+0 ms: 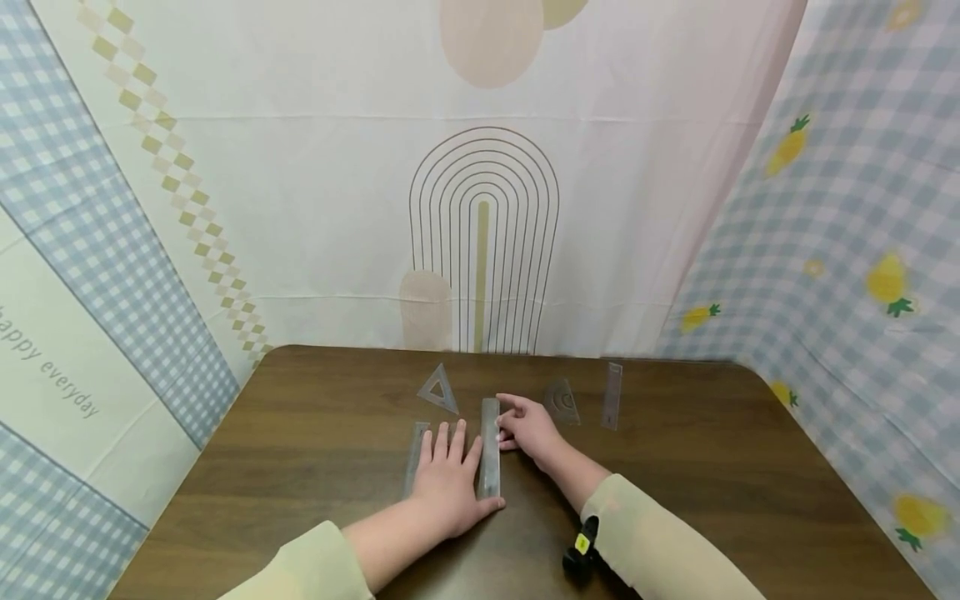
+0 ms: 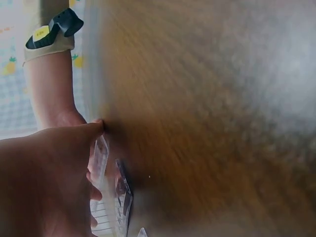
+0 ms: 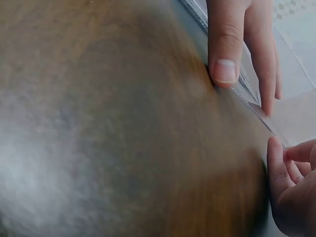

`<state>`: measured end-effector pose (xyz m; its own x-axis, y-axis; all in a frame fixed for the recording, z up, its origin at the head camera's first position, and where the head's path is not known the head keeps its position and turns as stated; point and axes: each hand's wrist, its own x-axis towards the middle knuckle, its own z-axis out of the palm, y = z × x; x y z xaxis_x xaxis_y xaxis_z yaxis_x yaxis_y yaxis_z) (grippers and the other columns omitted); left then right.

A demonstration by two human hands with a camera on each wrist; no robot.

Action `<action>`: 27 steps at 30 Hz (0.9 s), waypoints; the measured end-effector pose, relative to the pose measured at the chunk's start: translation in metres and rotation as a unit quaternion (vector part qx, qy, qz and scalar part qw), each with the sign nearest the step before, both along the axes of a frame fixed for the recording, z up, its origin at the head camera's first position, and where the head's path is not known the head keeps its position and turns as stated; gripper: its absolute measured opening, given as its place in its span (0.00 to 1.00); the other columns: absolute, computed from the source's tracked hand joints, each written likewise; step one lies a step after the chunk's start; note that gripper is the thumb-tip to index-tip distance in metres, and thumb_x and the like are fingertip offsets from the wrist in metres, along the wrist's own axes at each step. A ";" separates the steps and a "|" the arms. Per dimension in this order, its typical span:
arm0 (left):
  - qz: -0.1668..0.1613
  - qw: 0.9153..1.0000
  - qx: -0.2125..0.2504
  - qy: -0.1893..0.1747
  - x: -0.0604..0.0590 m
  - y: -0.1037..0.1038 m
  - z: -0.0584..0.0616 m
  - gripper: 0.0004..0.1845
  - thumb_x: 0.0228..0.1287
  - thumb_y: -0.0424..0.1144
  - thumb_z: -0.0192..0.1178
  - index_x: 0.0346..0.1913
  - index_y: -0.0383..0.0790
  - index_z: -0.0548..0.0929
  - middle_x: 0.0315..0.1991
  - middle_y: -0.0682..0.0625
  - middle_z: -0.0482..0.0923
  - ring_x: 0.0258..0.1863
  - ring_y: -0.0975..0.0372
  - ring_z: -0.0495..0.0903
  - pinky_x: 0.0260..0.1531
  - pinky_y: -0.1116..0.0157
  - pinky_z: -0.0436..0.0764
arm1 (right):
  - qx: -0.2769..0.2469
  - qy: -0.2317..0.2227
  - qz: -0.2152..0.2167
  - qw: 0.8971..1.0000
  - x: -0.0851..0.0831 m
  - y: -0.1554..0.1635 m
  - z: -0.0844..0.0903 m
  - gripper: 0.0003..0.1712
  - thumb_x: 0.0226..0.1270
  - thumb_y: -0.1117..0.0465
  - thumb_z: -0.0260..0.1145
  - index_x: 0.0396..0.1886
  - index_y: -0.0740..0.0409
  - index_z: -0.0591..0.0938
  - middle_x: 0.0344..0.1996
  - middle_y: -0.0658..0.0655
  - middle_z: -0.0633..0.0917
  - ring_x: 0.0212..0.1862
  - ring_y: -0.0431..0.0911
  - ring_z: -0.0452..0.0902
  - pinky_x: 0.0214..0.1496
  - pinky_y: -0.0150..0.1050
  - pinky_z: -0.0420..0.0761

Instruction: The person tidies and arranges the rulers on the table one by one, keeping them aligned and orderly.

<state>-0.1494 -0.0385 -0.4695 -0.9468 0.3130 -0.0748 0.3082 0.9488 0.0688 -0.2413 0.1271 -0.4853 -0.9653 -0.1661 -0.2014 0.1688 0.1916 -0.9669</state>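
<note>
Two hands work at one clear ruler (image 1: 490, 448) in the middle of the brown table (image 1: 712, 483). The ruler lies flat, its length running away from the person. No box, tray or other container shows in any view; everything lies straight on the table.

The left hand (image 1: 448, 479) lies palm down just left of the ruler, fingers straight and spread, its thumb side against the ruler's near half. The left wrist view shows the thumb touching the clear strip's edge (image 2: 101, 163). Its grip is wide, flat, holding nothing.

The right hand (image 1: 528, 427) comes in from the right at the ruler's far end. Its fingers are bent, and the fingertips (image 1: 504, 405) pinch that end. In the right wrist view the curled fingers (image 3: 291, 182) meet the clear edge, but the view is blurred.

A second clear ruler (image 1: 415, 454) lies just left of the left hand, partly under its fingers. A small clear triangle (image 1: 439, 389) lies beyond it. A protractor (image 1: 562, 402) lies just right of the right hand, and a third short ruler (image 1: 612, 396) lies further right. Both forearms wear pale sleeves (image 1: 660, 542).
</note>
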 end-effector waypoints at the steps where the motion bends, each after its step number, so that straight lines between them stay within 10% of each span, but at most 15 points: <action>1: -0.001 1.000 0.001 0.001 0.002 -0.001 0.000 0.53 0.56 0.79 0.50 0.77 0.48 0.61 0.78 0.38 0.48 0.76 0.41 0.46 0.72 0.41 0.43 | -0.001 0.001 0.001 1.000 0.001 -0.001 0.000 0.28 0.71 0.72 0.56 0.71 0.61 0.71 0.36 0.60 0.83 0.29 0.45 0.79 0.32 0.40 0.86; 27: -0.004 1.000 0.002 -0.005 0.028 -0.013 0.000 0.53 0.56 0.79 0.50 0.75 0.44 0.66 0.77 0.37 0.51 0.76 0.41 0.49 0.71 0.39 0.45 | 0.082 0.017 0.090 0.993 0.017 -0.006 0.007 0.28 0.70 0.67 0.62 0.69 0.61 0.72 0.29 0.59 0.81 0.20 0.43 0.76 0.20 0.36 0.79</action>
<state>-0.1217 -0.0515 -0.4696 -0.9437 0.3201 -0.0831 0.3143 0.9463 0.0756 -0.2238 0.1210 -0.4786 -0.9299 -0.3034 -0.2078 0.0861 0.3699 -0.9251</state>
